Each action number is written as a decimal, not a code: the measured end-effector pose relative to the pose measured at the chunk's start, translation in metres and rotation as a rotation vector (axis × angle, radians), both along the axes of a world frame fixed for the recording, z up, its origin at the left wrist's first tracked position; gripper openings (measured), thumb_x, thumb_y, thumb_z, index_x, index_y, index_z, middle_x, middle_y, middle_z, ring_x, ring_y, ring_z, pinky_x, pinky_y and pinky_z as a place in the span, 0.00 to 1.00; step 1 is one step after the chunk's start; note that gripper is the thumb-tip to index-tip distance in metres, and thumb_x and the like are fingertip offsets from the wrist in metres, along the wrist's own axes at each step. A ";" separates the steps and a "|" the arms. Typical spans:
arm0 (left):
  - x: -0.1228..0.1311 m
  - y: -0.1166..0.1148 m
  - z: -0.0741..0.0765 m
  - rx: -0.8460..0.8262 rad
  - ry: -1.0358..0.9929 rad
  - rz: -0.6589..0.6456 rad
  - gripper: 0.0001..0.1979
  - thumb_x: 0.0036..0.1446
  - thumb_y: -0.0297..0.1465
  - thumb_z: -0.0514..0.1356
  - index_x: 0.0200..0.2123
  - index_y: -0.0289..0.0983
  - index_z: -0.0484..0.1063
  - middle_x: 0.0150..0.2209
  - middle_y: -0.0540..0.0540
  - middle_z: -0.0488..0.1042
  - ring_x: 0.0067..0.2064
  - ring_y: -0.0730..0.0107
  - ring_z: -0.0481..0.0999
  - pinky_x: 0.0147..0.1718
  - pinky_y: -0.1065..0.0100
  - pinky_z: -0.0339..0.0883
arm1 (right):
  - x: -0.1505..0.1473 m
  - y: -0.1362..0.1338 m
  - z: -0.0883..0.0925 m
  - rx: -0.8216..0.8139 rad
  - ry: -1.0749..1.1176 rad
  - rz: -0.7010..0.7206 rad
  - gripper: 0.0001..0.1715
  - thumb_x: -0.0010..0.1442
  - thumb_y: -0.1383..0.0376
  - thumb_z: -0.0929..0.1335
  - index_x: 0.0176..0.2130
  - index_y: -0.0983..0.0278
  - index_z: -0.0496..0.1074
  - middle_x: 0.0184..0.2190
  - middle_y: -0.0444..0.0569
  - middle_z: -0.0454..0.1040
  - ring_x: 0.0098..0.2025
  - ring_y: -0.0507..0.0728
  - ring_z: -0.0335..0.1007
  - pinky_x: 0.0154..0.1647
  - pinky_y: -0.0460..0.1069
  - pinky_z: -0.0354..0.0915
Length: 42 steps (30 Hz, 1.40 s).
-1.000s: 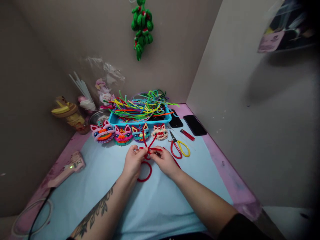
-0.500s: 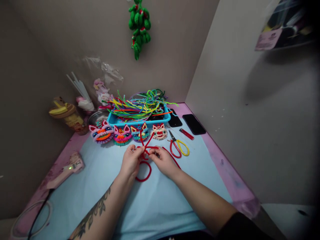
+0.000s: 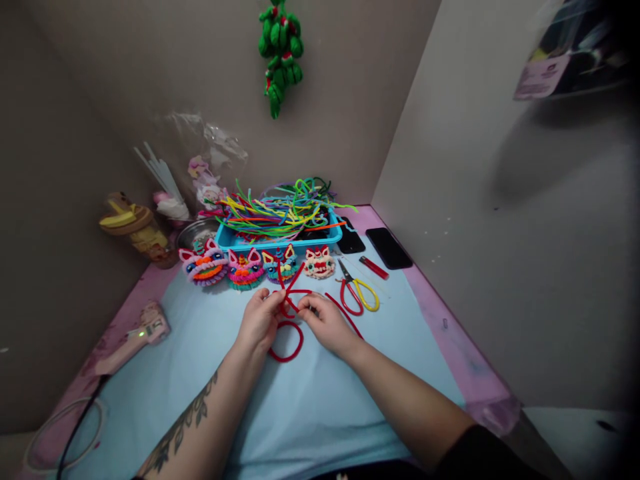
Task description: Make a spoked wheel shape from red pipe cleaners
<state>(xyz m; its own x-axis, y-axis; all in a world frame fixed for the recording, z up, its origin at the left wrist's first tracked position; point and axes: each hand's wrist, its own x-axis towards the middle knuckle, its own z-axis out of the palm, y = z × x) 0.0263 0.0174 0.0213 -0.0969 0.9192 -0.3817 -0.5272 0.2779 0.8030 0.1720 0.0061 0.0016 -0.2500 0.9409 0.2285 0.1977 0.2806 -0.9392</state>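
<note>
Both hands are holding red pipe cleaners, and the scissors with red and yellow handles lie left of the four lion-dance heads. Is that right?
Not quite: in the head view, the scissors lie right of the four lion-dance heads. The left hand and right hand do hold red pipe cleaners.

red fuzzy stems (image 3: 300, 291) x'd at ctr, ends splayed

You have dim, soft light; left wall (image 3: 50, 200) in deep shade. Shadow (image 3: 525, 153): one broad patch on your right wall (image 3: 440, 267), below the hanging pouch (image 3: 543, 77). Glints: clear plastic (image 3: 223, 143). Glow: green dot (image 3: 142, 334), glue gun (image 3: 123, 353). Edges: wide-angle stretch, far right blacked out.
</note>
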 end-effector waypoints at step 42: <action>-0.016 0.009 -0.007 -0.057 -0.114 -0.048 0.13 0.40 0.25 0.66 0.22 0.36 0.62 0.19 0.53 0.71 0.21 0.76 0.71 0.23 0.74 0.66 | -0.001 -0.003 0.000 0.029 -0.009 0.026 0.03 0.57 0.70 0.64 0.31 0.63 0.67 0.30 0.44 0.67 0.36 0.53 0.64 0.38 0.47 0.60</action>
<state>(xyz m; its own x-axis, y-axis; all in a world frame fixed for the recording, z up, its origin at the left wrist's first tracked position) 0.0102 0.0264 0.0143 -0.0062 0.8982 -0.4395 -0.5992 0.3485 0.7208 0.1712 0.0032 0.0014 -0.2769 0.9270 0.2529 0.1985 0.3127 -0.9289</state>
